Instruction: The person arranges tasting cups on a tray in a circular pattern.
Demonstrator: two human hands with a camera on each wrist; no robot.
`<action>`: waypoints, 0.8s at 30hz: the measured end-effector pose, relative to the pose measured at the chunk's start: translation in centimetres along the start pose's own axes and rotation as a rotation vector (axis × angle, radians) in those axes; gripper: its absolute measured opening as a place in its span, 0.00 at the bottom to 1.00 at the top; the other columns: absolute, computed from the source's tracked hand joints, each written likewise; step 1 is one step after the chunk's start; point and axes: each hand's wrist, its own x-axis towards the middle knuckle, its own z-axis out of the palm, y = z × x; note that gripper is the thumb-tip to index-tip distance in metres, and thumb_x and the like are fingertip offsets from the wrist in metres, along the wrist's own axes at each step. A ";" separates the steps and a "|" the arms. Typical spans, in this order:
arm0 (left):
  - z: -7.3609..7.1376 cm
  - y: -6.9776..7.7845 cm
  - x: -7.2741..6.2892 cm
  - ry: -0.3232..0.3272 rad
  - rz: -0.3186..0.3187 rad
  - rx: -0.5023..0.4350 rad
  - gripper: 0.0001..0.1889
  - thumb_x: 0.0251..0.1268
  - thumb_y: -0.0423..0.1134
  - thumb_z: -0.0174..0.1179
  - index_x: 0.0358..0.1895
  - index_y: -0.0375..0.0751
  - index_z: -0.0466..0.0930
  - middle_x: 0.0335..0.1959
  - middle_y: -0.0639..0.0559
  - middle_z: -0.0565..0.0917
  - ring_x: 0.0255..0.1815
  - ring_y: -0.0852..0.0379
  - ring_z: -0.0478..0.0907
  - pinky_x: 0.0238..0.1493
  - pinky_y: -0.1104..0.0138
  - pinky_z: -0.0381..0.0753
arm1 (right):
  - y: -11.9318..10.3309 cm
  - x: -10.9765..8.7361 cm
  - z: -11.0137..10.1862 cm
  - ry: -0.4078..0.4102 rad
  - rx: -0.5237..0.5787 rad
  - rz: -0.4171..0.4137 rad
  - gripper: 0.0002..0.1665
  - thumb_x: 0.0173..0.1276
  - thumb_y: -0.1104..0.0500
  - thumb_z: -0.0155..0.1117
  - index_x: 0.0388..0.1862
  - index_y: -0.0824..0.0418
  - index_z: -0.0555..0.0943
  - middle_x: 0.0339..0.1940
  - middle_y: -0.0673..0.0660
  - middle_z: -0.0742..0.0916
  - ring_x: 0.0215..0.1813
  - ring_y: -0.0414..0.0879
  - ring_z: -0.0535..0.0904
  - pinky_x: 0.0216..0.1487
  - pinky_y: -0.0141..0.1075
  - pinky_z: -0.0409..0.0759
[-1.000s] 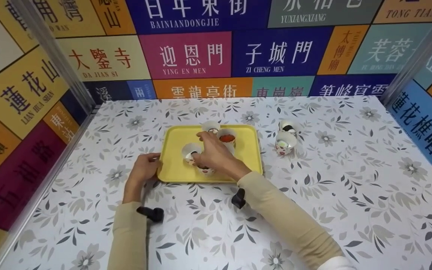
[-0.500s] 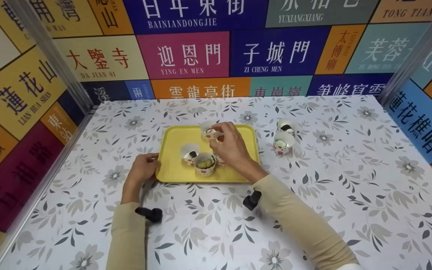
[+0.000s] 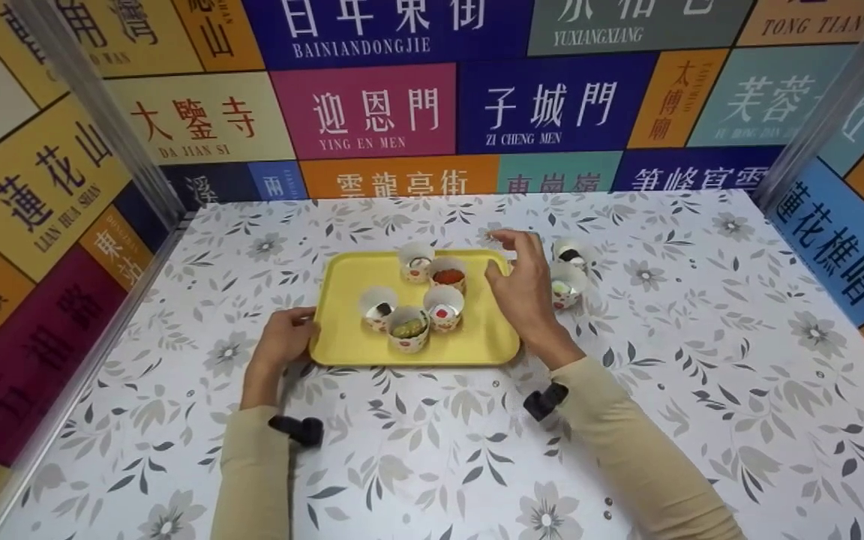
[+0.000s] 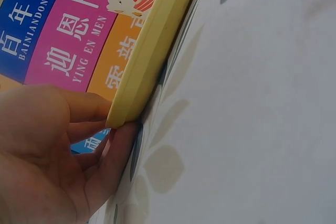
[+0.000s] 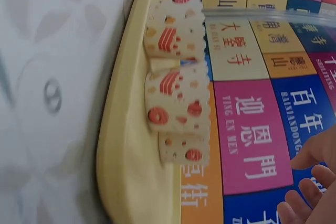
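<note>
A yellow tray [image 3: 349, 289] lies on the table, with my left hand [image 3: 286, 337] at its left edge. In the left wrist view that hand's fingers [image 4: 86, 106] and thumb pinch the tray's rim. Clustered mid-tray are several printed paper cups: a front cup [image 3: 409, 341] with greenish-brown filling, a cup with orange-red filling [image 3: 448, 277], a cup with a small red piece [image 3: 443, 311], a left cup with a dark piece [image 3: 378, 309] and a rear cup [image 3: 416, 262]. Above the tray's right edge, my right hand [image 3: 526, 289] holds nothing, thumb and fingers spread.
Right of the tray, a paper cup with a dark piece [image 3: 571, 256] and a cup with a pale green piece [image 3: 567, 289] stand on the floral tablecloth [image 3: 649, 345]; my right hand partly overlaps the latter. Colourful lettered panels [image 3: 372, 112] rise behind and at both sides.
My right hand has left the cups at the middle of the tray and moved right, beyond the group. The cups it covered now show. My left hand stays at the tray's edge.
</note>
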 end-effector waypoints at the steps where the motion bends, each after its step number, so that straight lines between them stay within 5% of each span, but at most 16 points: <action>1: 0.0 0.0 0.0 0.001 0.003 0.001 0.24 0.72 0.34 0.50 0.69 0.33 0.73 0.59 0.32 0.81 0.40 0.57 0.82 0.34 0.72 0.80 | 0.3 0.0 -0.3 0.003 -0.007 0.012 0.23 0.64 0.70 0.64 0.59 0.64 0.78 0.56 0.63 0.79 0.61 0.55 0.75 0.60 0.48 0.77; 14: 0.1 -0.1 -0.1 0.008 0.034 -0.007 0.23 0.72 0.34 0.49 0.68 0.32 0.73 0.57 0.31 0.81 0.39 0.57 0.82 0.32 0.73 0.78 | 3.3 0.3 -3.6 0.052 -0.051 0.124 0.23 0.63 0.68 0.68 0.58 0.67 0.77 0.57 0.65 0.77 0.60 0.58 0.73 0.64 0.48 0.71; 24: 0.1 0.0 -0.2 0.016 0.025 -0.023 0.23 0.71 0.34 0.49 0.67 0.31 0.74 0.57 0.31 0.82 0.38 0.57 0.82 0.32 0.73 0.78 | 4.9 0.5 -4.9 0.049 -0.052 0.183 0.25 0.64 0.68 0.67 0.60 0.68 0.75 0.57 0.68 0.75 0.58 0.61 0.71 0.58 0.49 0.69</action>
